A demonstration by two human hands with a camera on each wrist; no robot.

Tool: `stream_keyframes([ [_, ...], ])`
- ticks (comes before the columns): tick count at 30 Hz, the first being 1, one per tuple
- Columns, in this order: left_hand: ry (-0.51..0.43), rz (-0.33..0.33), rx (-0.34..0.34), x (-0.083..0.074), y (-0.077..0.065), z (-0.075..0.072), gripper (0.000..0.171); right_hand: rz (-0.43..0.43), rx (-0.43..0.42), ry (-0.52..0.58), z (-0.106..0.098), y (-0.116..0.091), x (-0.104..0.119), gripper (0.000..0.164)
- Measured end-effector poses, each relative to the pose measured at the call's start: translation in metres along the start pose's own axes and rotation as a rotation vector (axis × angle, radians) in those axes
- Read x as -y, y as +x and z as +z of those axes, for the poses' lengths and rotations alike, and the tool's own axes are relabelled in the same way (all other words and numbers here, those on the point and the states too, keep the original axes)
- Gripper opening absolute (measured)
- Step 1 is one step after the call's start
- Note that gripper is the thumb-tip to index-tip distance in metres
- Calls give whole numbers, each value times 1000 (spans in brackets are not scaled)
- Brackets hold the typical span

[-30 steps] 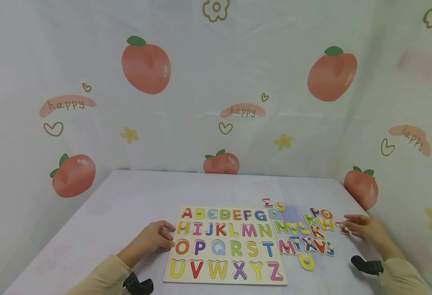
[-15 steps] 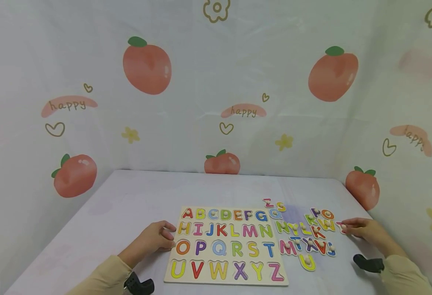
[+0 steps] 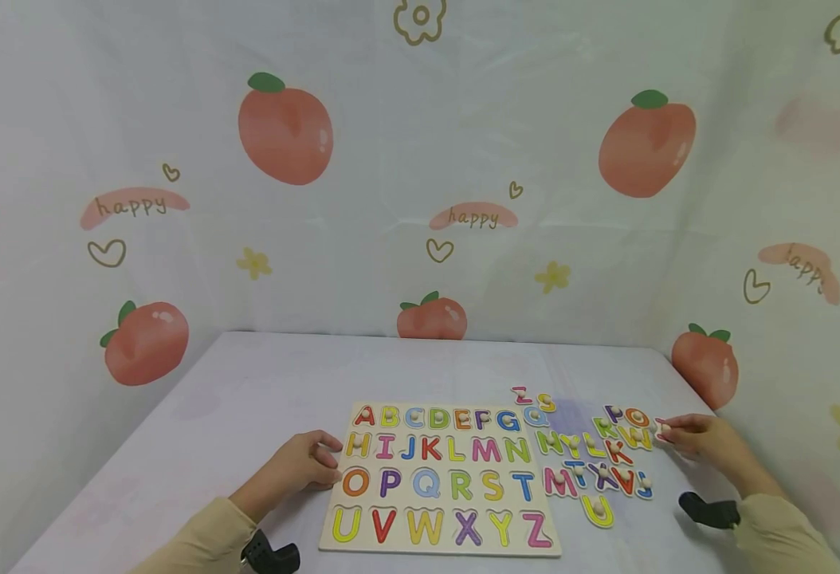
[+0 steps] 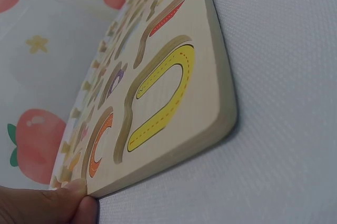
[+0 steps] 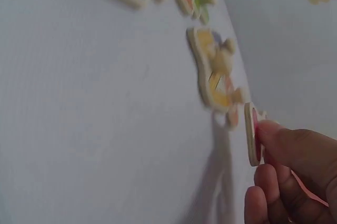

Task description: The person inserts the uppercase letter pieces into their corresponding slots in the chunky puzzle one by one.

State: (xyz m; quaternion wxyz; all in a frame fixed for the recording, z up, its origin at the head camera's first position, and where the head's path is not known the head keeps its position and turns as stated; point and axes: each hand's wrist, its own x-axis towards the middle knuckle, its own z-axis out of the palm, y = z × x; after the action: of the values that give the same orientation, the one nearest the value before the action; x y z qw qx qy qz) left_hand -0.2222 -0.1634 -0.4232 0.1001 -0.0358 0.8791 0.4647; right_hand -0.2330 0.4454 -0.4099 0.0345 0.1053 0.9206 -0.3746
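Observation:
My right hand (image 3: 707, 446) pinches a pink letter piece (image 5: 253, 134), seemingly an I, between thumb and fingers. In the right wrist view it is tilted on edge, just right of the yellow W piece (image 5: 210, 71). My left hand (image 3: 298, 469) grips the left edge of the wooden alphabet puzzle board (image 3: 437, 536), its thumb (image 4: 58, 200) on the rim and a finger beneath. Knobbed pieces fill the A to G row and the H slot (image 3: 357, 444); the other slots, such as I (image 3: 385, 446) and U (image 4: 174, 90), show printed letters without knobs.
Loose knobbed letters lie right of the board, among them Z (image 3: 521, 395), M (image 3: 558, 481), K (image 3: 617, 452), O (image 3: 637, 418) and U (image 3: 596, 511). Some touch or overlap. A white cloth covers the table (image 3: 262, 375), with a fruit-printed curtain (image 3: 363, 263) behind.
My right hand has taken hold of the pink letter and raised and turned it, shifting slightly left. My left hand stays at the board's edge.

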Motion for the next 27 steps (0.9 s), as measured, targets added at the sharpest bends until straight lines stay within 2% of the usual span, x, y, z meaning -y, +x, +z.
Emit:
stream_keyframes([
  [5,1,-1,-1,0,0,-1,40,-122,-52,-31,10,-3,31,53],
  [12,-4,-14,18,0,0,-3,41,-233,-77,12,43,-6,86,46],
  [19,13,6,3,0,0,-2,41,-306,-45,104,85,-10,137,35],
  [27,-7,3,10,0,1,-1,40,-373,22,207,137,-19,185,21],
])
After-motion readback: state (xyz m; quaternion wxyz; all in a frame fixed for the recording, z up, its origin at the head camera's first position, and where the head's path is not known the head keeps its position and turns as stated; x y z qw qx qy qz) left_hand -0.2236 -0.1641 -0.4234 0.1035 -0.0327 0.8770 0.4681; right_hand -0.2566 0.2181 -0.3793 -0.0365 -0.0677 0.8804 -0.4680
